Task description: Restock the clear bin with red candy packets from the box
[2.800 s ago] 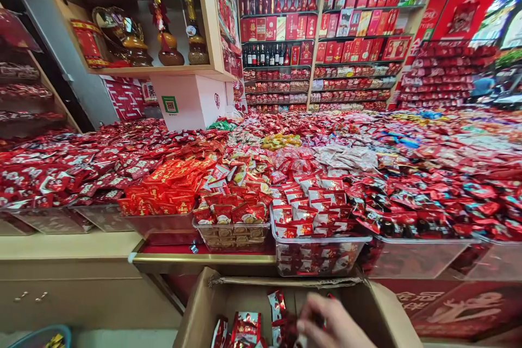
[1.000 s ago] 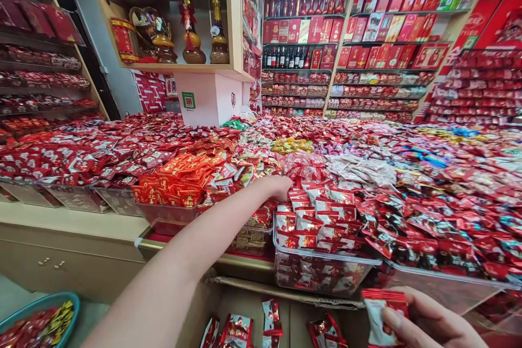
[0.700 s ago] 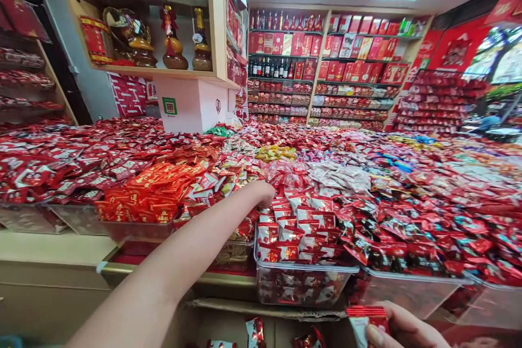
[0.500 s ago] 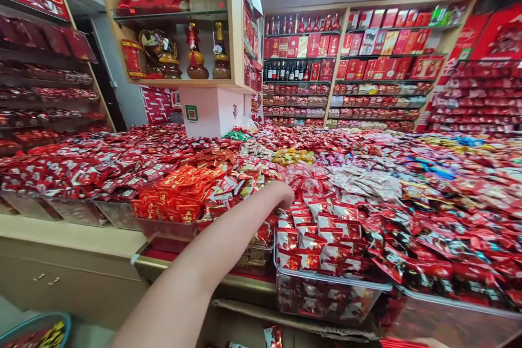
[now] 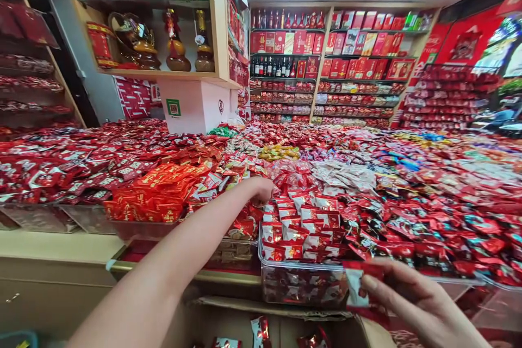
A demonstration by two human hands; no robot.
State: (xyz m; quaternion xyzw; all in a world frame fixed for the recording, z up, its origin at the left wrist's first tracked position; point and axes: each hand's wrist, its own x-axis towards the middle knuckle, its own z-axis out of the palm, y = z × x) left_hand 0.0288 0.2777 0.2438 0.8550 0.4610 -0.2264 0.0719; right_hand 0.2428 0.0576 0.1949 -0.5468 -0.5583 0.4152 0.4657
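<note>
My left hand [image 5: 263,189] reaches out to the back left corner of a clear bin [image 5: 304,267] of red and white packets [image 5: 310,223]. Its fingers are curled down and mostly hidden, so what they hold does not show. At the lower right, my right hand [image 5: 411,296] pinches a red and white packet [image 5: 361,289] between thumb and fingers, in front of the bin's right corner. Below the bin, an open cardboard box [image 5: 240,323] has a few similar packets inside.
Orange-red packets [image 5: 150,190] fill a bin on the left. More red packets [image 5: 440,228] spread across the right. A white pillar [image 5: 185,106] under a wooden display shelf [image 5: 163,77] rises at the back left.
My right hand has come up into view at the lower right, holding a packet. The view has shifted rightward, and my left hand stays near the bin's back left corner.
</note>
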